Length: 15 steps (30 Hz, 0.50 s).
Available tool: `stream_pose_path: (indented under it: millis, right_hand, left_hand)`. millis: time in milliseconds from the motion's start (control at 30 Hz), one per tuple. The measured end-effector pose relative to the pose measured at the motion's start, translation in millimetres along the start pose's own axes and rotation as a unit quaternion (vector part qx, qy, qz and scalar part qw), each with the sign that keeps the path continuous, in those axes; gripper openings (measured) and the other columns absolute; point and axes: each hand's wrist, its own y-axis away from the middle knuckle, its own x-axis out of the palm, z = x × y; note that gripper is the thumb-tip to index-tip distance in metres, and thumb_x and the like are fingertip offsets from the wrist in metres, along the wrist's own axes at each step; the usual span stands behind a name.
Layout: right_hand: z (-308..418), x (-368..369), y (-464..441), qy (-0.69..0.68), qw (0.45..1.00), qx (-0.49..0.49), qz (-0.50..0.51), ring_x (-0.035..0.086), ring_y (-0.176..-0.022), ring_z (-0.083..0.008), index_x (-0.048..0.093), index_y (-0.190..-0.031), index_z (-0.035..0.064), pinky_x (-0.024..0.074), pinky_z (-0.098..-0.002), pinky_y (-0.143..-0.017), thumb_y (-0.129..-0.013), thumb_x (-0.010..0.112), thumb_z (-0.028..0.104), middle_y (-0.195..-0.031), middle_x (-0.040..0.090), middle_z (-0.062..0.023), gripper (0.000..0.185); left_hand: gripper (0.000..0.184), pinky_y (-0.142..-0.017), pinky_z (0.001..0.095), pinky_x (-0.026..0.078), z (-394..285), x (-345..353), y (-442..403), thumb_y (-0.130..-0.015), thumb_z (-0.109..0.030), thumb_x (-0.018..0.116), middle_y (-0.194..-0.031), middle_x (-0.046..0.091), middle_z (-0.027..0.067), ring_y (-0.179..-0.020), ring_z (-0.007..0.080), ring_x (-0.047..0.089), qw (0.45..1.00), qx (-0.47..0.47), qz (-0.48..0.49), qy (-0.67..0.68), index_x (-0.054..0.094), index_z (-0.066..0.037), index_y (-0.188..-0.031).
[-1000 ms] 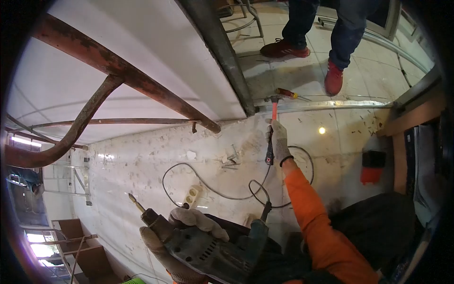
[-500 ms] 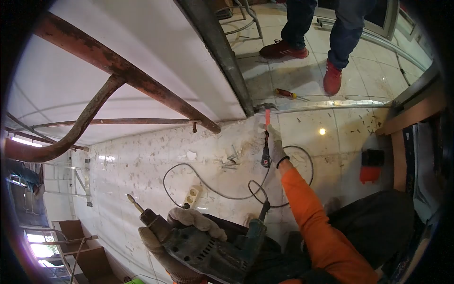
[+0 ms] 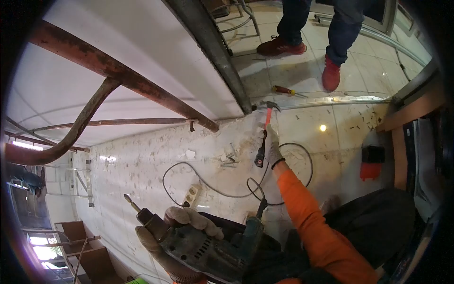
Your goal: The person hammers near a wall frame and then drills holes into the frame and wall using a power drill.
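My left hand [image 3: 189, 225], in a dusty glove, is wrapped round the front body of a dark power drill [image 3: 208, 251]. The drill's bit points to the upper left, above the tiled floor. My right hand [image 3: 269, 146], gloved and with an orange sleeve behind it, is closed on the handle of a hammer [image 3: 268, 117]. The hammer's claw head lies close to the metal floor track [image 3: 326, 102], by the foot of the dark upright frame. A screwdriver [image 3: 283, 90] with a red and yellow handle rests on the floor just beyond the track.
A person in red shoes [image 3: 332, 73] stands beyond the track. A power strip [image 3: 191, 194] and looping cable [image 3: 222, 195] lie on the floor. Rusty pipes [image 3: 118, 71] cross the left. A black and red box [image 3: 371, 163] and scattered screws are at the right.
My right hand has moved left with the hammer, whose head has gone from beside the screwdriver toward the upright frame and is now tilted. My left hand stays round the drill.
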Motion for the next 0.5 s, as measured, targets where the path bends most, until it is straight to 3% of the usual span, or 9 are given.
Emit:
stream_pose_path:
  millis: [133, 233, 367, 433, 500]
  right_hand:
    - [-6, 3, 3, -0.011, 0.998, 0.04, 0.039, 0.044, -0.054, -0.0115, 0.064, -0.118, 0.0067, 0.0373, -0.0293, -0.048, -0.111, 0.052, 0.046, -0.07, 0.049, 0.0047, 0.042]
    - [1, -9, -9, -0.04, 0.994, 0.084, 0.061, 0.043, -0.055, -0.0114, 0.065, -0.12, 0.0061, 0.0372, -0.029, -0.048, -0.11, 0.053, 0.046, -0.07, 0.048, 0.0052, 0.043]
    - [19, -11, 7, -0.001, 1.0, 0.013, -0.005, 0.043, -0.055, -0.01, 0.066, -0.128, 0.0055, 0.0385, -0.0283, -0.049, -0.111, 0.051, 0.044, -0.071, 0.048, 0.0056, 0.045]
    - [26, -22, 9, 0.018, 0.999, -0.027, 0.001, 0.046, -0.056, -0.0085, 0.066, -0.125, 0.0071, 0.0398, -0.0257, -0.049, -0.11, 0.053, 0.044, -0.072, 0.049, 0.0068, 0.042]
    - [43, -24, 16, 0.051, 0.998, -0.039, -0.011, 0.047, -0.056, -0.0082, 0.065, -0.12, 0.0087, 0.0395, -0.0244, -0.049, -0.109, 0.055, 0.043, -0.072, 0.05, 0.0068, 0.038]
  left_hand:
    - [0.08, -0.075, 0.0461, 0.058, -2, -1, 1, -0.101, -0.078, 0.038, -0.097, 0.066, 0.0167, -0.084, 0.0344, 0.066, 0.999, 0.002, 0.037, -0.038, 0.064, -0.004, -0.111]
    - [0.076, -0.072, 0.0519, 0.062, 12, -8, -5, -0.103, -0.075, 0.038, -0.096, 0.066, 0.0176, -0.082, 0.0367, 0.07, 0.998, 0.034, 0.03, 0.035, 0.064, -0.004, -0.115]
    - [0.075, -0.073, 0.0522, 0.06, 12, -11, -4, -0.103, -0.074, 0.041, -0.099, 0.069, 0.018, -0.083, 0.037, 0.071, 0.998, 0.015, 0.018, 0.057, 0.068, -0.006, -0.119]
    - [0.075, -0.073, 0.0523, 0.06, 10, -5, -3, -0.101, -0.075, 0.043, -0.1, 0.071, 0.0174, -0.083, 0.0368, 0.071, 0.997, -0.002, 0.011, 0.079, 0.071, -0.007, -0.117]
    - [0.077, -0.08, 0.0566, 0.059, 10, -15, -5, -0.099, -0.076, 0.045, -0.102, 0.07, 0.0188, -0.092, 0.0404, 0.07, 0.993, -0.016, 0.041, 0.106, 0.068, -0.006, -0.117]
